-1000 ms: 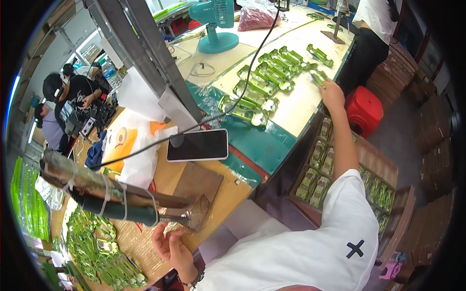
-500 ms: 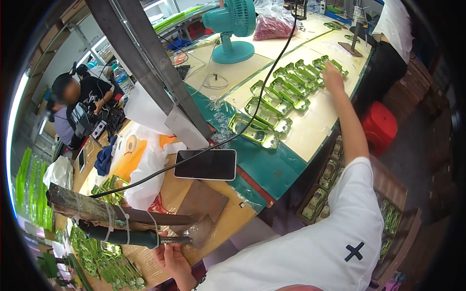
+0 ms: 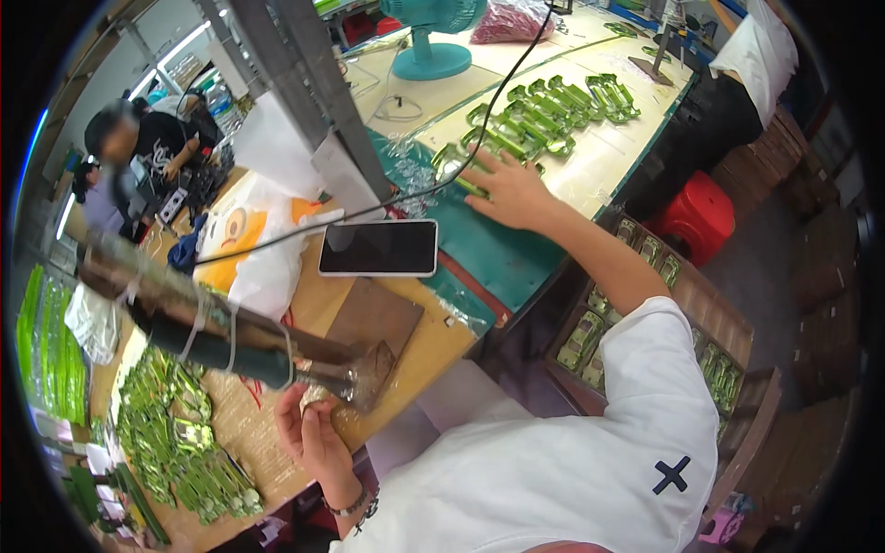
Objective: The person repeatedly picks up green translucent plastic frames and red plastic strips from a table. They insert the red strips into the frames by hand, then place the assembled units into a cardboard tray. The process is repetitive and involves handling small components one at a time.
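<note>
A cable (image 3: 502, 88) crosses before green parts (image 3: 529, 127), their lengths running far-left to near-right; right hand (image 3: 512, 192) spread over them, left hand (image 3: 315, 435) curled, grip unclear.

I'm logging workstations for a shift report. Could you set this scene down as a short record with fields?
Right hand: fingers spread over the near end of the row of green parts
Left hand: fingers bent, near the dark green handle; whether it holds anything is unclear
Heap of green parts: on the wooden table
Phone: flat, screen dark
Fan: teal, partly cut off
Stool: red
</note>
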`<act>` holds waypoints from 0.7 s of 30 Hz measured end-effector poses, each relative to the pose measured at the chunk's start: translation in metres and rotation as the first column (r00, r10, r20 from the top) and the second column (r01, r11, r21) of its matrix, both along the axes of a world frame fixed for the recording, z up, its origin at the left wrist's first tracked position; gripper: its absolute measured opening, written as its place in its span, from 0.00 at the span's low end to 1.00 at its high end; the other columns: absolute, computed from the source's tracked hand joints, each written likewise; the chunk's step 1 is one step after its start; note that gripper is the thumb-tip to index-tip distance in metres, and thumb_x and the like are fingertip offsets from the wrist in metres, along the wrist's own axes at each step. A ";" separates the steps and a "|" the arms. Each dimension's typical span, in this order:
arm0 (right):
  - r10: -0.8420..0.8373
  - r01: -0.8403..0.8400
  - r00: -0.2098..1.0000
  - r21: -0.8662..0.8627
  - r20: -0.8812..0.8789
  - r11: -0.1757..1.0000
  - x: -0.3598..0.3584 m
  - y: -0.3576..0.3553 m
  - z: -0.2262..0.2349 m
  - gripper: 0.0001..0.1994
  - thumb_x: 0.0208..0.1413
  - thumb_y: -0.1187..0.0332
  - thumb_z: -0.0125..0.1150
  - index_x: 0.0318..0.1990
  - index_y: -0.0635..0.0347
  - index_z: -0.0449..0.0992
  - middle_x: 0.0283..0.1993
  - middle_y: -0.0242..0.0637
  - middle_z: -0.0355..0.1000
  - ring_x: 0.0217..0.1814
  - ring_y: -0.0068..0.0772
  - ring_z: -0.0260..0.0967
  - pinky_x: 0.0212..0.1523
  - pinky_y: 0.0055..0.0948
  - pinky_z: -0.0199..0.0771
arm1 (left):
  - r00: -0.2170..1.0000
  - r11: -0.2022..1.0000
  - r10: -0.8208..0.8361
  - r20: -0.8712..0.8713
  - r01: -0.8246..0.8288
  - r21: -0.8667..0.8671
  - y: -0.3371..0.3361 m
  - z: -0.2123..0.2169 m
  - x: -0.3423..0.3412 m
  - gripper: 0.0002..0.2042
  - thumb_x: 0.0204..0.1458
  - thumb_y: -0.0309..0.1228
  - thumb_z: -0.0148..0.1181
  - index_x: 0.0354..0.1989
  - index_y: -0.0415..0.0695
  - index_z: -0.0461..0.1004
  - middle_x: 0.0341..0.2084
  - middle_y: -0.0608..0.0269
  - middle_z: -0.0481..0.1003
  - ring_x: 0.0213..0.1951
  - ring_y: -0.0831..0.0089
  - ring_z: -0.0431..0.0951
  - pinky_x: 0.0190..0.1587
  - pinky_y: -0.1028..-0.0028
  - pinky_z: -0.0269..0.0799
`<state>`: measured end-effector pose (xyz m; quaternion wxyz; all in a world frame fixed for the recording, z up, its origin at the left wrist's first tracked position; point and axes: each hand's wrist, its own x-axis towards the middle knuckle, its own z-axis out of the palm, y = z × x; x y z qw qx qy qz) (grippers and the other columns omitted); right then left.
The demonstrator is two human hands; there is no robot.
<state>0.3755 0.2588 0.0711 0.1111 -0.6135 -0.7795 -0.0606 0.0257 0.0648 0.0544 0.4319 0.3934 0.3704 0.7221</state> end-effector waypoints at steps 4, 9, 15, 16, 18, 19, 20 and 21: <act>-0.021 0.020 1.000 0.031 0.023 0.999 0.013 0.015 0.003 0.23 0.50 0.49 0.47 0.54 0.41 0.63 0.65 0.34 0.47 0.60 0.52 0.53 0.53 0.52 0.57 | 0.999 0.999 -0.038 -0.004 0.038 0.025 -0.003 -0.002 -0.003 0.15 0.50 0.19 0.46 0.48 0.37 0.61 0.47 0.51 0.65 0.35 0.74 0.72 0.43 0.72 0.69; 0.006 0.006 0.995 0.121 -0.098 0.993 0.038 0.037 0.000 0.23 0.49 0.53 0.54 0.50 0.55 0.69 0.63 0.40 0.52 0.61 0.48 0.53 0.55 0.41 0.58 | 0.999 0.999 -0.043 -0.013 0.043 -0.002 -0.001 -0.003 -0.006 0.15 0.49 0.19 0.48 0.47 0.37 0.62 0.47 0.52 0.66 0.36 0.74 0.72 0.41 0.76 0.69; 0.065 -0.049 0.997 0.385 -0.029 0.921 0.054 0.044 -0.004 0.23 0.47 0.60 0.58 0.52 0.54 0.68 0.59 0.47 0.56 0.62 0.46 0.51 0.60 0.38 0.50 | 0.978 0.994 -0.108 -0.177 0.101 -0.051 -0.034 0.016 -0.030 0.14 0.48 0.20 0.49 0.45 0.37 0.66 0.45 0.53 0.69 0.41 0.71 0.71 0.45 0.73 0.66; 0.148 -0.092 0.983 0.417 -0.104 0.904 0.087 0.048 -0.018 0.23 0.47 0.61 0.58 0.51 0.61 0.67 0.57 0.48 0.59 0.61 0.45 0.53 0.59 0.37 0.52 | 0.912 1.000 -0.003 -0.411 0.013 0.021 -0.042 0.023 -0.044 0.13 0.48 0.21 0.50 0.44 0.37 0.66 0.44 0.53 0.69 0.42 0.70 0.71 0.45 0.72 0.65; 0.132 0.006 0.978 0.656 -0.161 0.755 0.095 0.010 -0.026 0.18 0.50 0.66 0.56 0.48 0.65 0.69 0.47 0.46 0.69 0.48 0.44 0.66 0.49 0.31 0.65 | 0.586 0.982 0.188 -0.788 -0.097 0.162 -0.061 0.030 -0.080 0.13 0.46 0.22 0.52 0.43 0.36 0.67 0.43 0.51 0.70 0.43 0.66 0.70 0.46 0.70 0.64; 0.233 0.206 0.735 0.537 -0.637 0.818 0.152 -0.007 -0.058 0.14 0.51 0.73 0.52 0.46 0.68 0.70 0.48 0.47 0.68 0.46 0.38 0.67 0.48 0.30 0.66 | 0.446 0.947 0.295 -0.845 -0.252 0.198 -0.068 0.030 -0.099 0.14 0.45 0.23 0.53 0.43 0.37 0.67 0.44 0.50 0.69 0.44 0.63 0.70 0.47 0.69 0.63; 0.241 0.301 0.845 0.796 -0.478 0.525 0.054 -0.071 -0.026 0.07 0.53 0.74 0.50 0.30 0.68 0.73 0.26 0.40 0.72 0.24 0.32 0.69 0.26 0.19 0.71 | 0.260 0.869 0.382 -0.887 -0.426 0.250 -0.082 0.028 -0.121 0.15 0.45 0.24 0.54 0.43 0.37 0.67 0.44 0.49 0.69 0.45 0.60 0.69 0.47 0.67 0.63; -0.133 -0.070 0.987 0.990 0.086 0.125 0.026 -0.115 -0.006 0.10 0.55 0.74 0.47 0.24 0.68 0.70 0.22 0.41 0.69 0.21 0.28 0.66 0.25 0.21 0.71 | 0.102 0.784 0.431 -0.896 -0.533 0.317 -0.087 0.025 -0.140 0.16 0.44 0.25 0.55 0.43 0.37 0.68 0.45 0.47 0.68 0.46 0.57 0.68 0.48 0.65 0.62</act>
